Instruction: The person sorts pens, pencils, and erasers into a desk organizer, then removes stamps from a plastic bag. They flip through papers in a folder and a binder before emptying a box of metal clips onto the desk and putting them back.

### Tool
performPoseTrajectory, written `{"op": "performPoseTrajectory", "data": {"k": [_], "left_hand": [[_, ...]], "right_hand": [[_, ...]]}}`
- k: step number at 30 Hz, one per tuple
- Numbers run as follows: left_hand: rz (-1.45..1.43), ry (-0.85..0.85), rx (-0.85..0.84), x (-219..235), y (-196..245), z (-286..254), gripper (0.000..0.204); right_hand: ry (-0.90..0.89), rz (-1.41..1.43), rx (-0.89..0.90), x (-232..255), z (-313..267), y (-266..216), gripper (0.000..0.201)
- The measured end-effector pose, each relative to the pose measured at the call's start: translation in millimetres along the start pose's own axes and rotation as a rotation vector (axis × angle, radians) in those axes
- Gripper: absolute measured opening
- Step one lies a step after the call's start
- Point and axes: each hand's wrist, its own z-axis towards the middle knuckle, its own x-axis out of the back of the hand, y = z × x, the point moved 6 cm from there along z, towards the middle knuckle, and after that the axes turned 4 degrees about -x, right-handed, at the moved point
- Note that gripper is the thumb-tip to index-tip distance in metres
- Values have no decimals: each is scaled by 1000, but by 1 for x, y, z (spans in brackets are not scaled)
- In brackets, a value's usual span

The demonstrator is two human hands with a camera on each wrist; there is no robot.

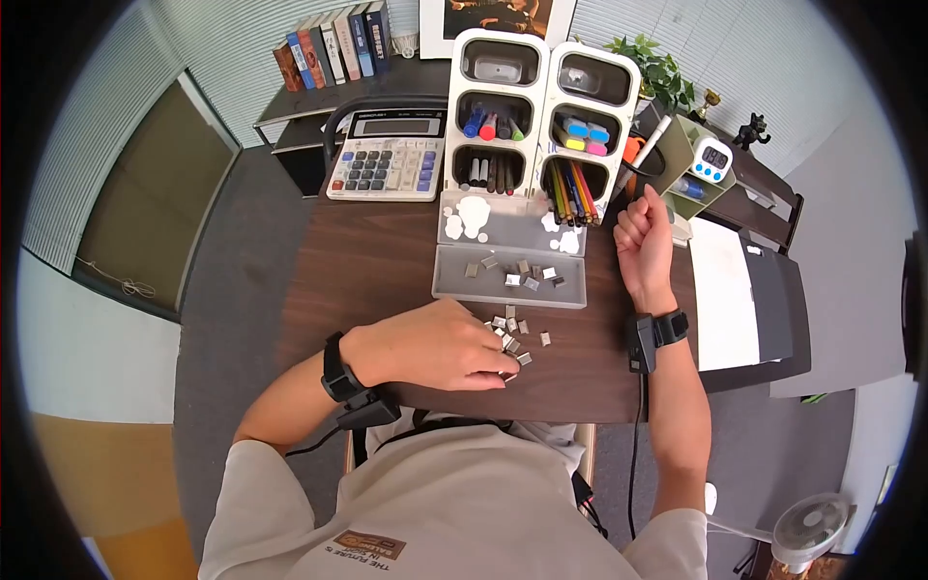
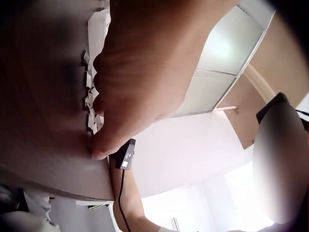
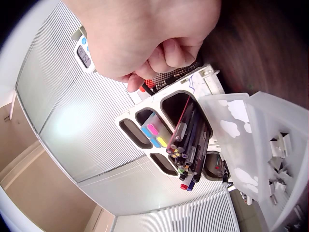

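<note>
Small silvery metal pieces lie in a loose group on the brown desk. The left hand is over the near left side of that group, palm down, its bent fingers touching some pieces and partly hiding them. In the left wrist view, the hand has its fingertips low at the desk beside a row of pieces. Behind the group, an open grey translucent case contains several similar pieces. The right hand rests at the desk's right side, fingers loosely curled, holding nothing visible; it also shows in the right wrist view.
A white organizer with pens and markers stands behind the case, and a calculator is to its left. At the right are a green holder with a white timer and a white sheet. Books stand farther back.
</note>
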Motion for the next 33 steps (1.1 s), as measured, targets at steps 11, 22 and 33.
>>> {"op": "performPoseTrajectory", "data": {"k": [11, 22, 33], "left_hand": [[-89, -50, 46, -3, 0, 2, 7], [156, 226, 450, 68, -46, -25, 20], [184, 249, 510, 65, -54, -28, 16]], "right_hand": [[15, -34, 28, 1, -1, -2, 36], [21, -42, 63, 5, -1, -6, 34], [15, -79, 46, 3, -4, -6, 32]]}}
